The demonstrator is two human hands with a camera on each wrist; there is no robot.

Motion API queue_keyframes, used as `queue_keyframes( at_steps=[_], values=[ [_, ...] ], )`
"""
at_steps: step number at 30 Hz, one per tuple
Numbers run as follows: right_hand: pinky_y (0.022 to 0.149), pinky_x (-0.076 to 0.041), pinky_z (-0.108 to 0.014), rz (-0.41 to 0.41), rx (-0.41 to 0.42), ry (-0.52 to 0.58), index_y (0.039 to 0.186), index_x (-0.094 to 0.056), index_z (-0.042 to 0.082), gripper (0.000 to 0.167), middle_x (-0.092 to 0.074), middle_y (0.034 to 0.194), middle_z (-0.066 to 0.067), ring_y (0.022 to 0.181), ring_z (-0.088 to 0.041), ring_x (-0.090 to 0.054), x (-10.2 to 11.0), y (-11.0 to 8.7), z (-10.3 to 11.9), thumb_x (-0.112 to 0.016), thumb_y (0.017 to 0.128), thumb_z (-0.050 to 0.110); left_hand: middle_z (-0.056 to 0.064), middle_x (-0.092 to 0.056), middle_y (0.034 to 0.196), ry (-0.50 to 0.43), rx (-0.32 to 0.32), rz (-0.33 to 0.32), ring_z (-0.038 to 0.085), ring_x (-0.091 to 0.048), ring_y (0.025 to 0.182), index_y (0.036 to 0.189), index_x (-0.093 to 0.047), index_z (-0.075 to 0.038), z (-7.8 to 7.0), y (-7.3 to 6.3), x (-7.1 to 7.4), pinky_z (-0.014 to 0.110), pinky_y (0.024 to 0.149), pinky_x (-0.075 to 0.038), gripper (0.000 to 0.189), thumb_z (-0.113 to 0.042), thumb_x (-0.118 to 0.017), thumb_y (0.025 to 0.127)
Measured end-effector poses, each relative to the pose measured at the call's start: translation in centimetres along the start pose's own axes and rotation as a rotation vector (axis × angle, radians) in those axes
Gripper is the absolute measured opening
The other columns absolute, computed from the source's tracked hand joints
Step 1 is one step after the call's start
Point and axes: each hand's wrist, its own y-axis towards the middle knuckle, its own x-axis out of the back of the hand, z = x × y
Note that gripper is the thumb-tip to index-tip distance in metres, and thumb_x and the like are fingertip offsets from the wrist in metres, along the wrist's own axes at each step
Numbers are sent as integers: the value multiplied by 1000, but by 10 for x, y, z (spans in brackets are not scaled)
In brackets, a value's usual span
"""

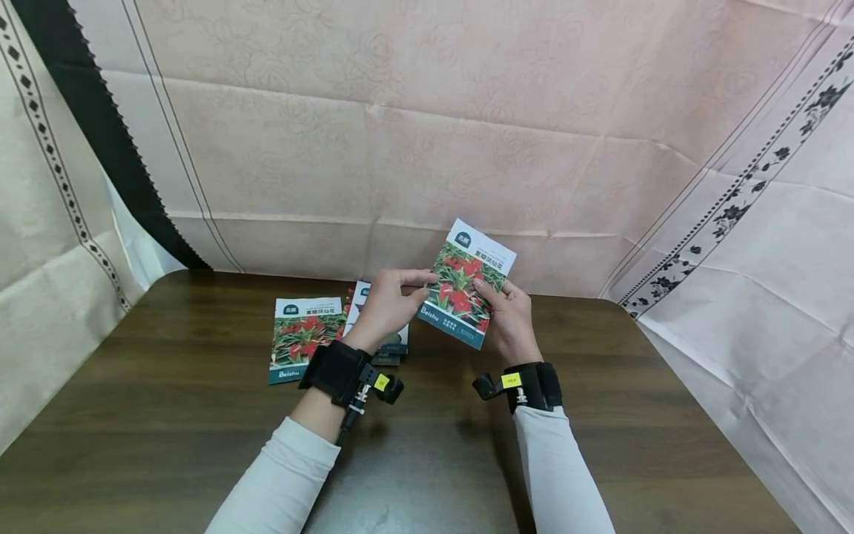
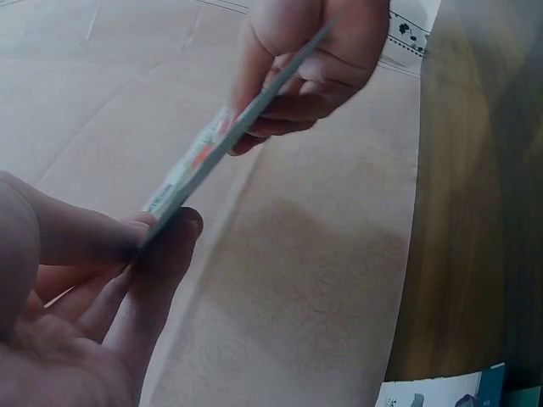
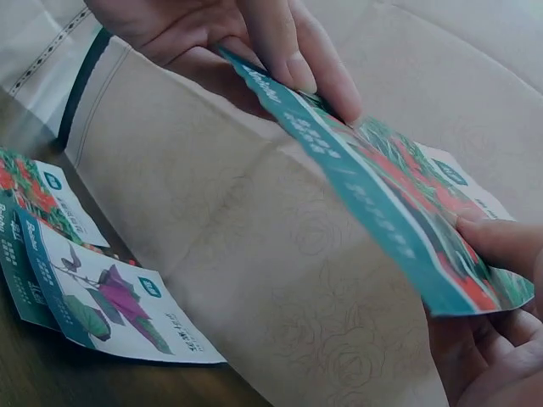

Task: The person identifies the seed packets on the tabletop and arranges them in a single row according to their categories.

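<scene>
A seed packet point(image 1: 460, 285) with red flowers, a white top and a teal bottom band is held up above the table, tilted. My right hand point(image 1: 512, 315) grips its right edge, thumb across the printed front and fingers behind. At the left edge, my left hand point(image 1: 394, 304) pinches the packet between thumb and fingers, as the left wrist view also shows edge-on. Beneath the left hand lies another packet with a purple flower point(image 3: 119, 305), overlapping others in a small pile. Left of that pile, a second red-flowered packet point(image 1: 303, 334) lies flat.
The brown wooden table point(image 1: 427, 460) stretches out below both arms. Behind its far edge hangs a pale patterned cloth point(image 1: 400, 163) with creases, and cloth point(image 1: 767, 319) with a dark floral border falls at the right. A black strip point(image 1: 113, 126) runs down the left.
</scene>
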Motion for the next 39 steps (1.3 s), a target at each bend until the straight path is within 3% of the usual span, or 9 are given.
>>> queue_keyframes(
  at_steps=[7,13,15,23,26,30,33,39],
  values=[
    [73,-57,-26,-1,65,-52,125,-59,9,44,-73,96,0,86,-12,-72,-8,-7,4,-72,88,28,2,-67,119,58,-65,-9,19,-65,106,119,-68,-21,5,-7,8,37,84,-53,24,-17,-59,97],
    [74,-57,-26,54,113,-88,125,-59,9,45,-73,98,-2,86,-13,-73,-19,-15,13,-72,87,29,3,-69,117,157,-130,-41,22,-68,99,116,-69,-19,6,-22,38,31,68,-55,22,-15,-60,96],
    [73,-57,-26,71,126,-106,124,-59,9,44,-73,97,-1,85,-13,-73,-23,-17,17,-72,87,29,3,-69,117,196,-151,-62,24,-70,97,113,-70,-18,7,-31,50,32,66,-55,20,-14,-60,96],
    [73,-57,-26,108,136,-153,123,-60,9,47,-73,96,-1,84,-12,-72,-38,-27,28,-75,84,32,6,-69,117,392,-229,-99,19,-67,93,113,-70,-16,13,-87,84,41,79,-57,22,-11,-66,92],
    [74,-58,-27,122,141,-171,122,-60,9,48,-73,96,-2,84,-13,-73,-41,-31,31,-75,84,33,3,-70,114,454,-263,-116,14,-68,89,113,-70,-15,12,-104,89,37,76,-58,23,-11,-68,90],
    [74,-58,-28,135,145,-185,122,-60,9,48,-73,96,-3,84,-13,-73,-42,-35,33,-75,84,33,3,-71,114,532,-304,-127,16,-69,96,109,-72,-14,8,-117,90,37,78,-57,23,-13,-72,87],
    [74,-58,-28,137,144,-192,122,-61,9,48,-73,96,-3,84,-14,-73,-42,-39,33,-76,84,33,3,-70,115,562,-306,-119,18,-68,99,108,-72,-14,4,-120,90,37,80,-57,23,-14,-74,86],
    [75,-57,-28,149,147,-218,122,-61,10,47,-74,96,-3,85,-13,-73,-41,-53,34,-75,84,35,2,-71,111,543,-294,-118,12,-69,88,109,-70,-14,-1,-120,90,33,74,-58,24,-15,-74,85]
  ],
)
